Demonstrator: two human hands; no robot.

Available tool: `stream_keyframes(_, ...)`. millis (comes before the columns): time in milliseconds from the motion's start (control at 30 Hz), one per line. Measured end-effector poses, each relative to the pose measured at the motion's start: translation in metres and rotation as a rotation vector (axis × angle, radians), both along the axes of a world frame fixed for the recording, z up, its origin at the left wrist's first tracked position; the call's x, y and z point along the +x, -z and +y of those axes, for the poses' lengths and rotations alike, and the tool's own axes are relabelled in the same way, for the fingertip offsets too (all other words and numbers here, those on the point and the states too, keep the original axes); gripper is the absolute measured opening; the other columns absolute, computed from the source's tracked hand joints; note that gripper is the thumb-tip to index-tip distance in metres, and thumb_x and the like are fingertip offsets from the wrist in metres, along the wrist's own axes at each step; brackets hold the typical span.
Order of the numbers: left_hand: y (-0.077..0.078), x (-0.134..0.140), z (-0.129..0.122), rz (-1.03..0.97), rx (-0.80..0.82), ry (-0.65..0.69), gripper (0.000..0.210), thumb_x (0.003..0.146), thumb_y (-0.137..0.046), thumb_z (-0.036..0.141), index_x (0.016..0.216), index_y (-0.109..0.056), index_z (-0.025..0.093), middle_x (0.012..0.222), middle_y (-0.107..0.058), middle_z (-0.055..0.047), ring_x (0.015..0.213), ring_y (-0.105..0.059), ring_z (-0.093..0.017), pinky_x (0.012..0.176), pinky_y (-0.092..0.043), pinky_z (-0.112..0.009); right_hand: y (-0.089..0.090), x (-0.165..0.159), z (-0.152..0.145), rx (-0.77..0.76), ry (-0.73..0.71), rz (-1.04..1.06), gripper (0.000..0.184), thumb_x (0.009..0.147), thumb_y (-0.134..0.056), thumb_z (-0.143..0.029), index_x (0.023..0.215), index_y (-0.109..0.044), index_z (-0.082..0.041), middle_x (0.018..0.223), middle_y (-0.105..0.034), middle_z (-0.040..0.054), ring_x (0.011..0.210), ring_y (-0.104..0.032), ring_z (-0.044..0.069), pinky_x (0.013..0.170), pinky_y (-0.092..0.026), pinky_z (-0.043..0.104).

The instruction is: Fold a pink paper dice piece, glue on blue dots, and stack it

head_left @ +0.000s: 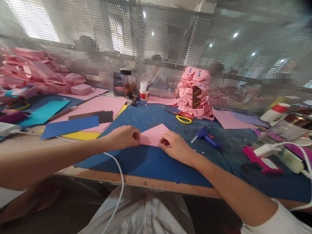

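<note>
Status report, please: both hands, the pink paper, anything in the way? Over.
Left hand at left end of pink paper, right hand at its right side. Paper's far edge comes to a point. Glue gun and scissors nearby, neither touching paper.

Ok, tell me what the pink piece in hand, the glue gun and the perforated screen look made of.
Pink piece: matt paper or card; thin, crisp edges. Glue gun: probably plastic, smooth, evenly blue. Perforated screen: likely metal, dull grey, regular holes.
</note>
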State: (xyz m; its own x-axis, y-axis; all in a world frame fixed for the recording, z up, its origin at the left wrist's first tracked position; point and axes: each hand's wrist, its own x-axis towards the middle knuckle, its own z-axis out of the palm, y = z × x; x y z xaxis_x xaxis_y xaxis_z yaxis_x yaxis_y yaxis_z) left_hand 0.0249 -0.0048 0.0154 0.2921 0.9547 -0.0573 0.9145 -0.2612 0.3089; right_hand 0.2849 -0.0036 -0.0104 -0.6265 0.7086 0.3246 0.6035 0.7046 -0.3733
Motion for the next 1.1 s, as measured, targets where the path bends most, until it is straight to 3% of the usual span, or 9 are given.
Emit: stream_keyframes(1100, 0.007, -0.018, -0.008, -0.038, 0.081, -0.016, 0.018, 0.073, -0.056, 0.034, 0.078, -0.07, 0.024, 0.074, -0.071, 0.001, 0.067, -0.063, -0.018, 0.061, -0.04, -0.026, -0.001, -0.001, -0.001, -0.02, 0.019, -0.01, 0.005, 0.09, -0.066, -0.02, 0.086, -0.064, -0.019, 0.09, -0.066, 0.0027, 0.087, -0.058, 0.018, 0.082, -0.043, 0.031)
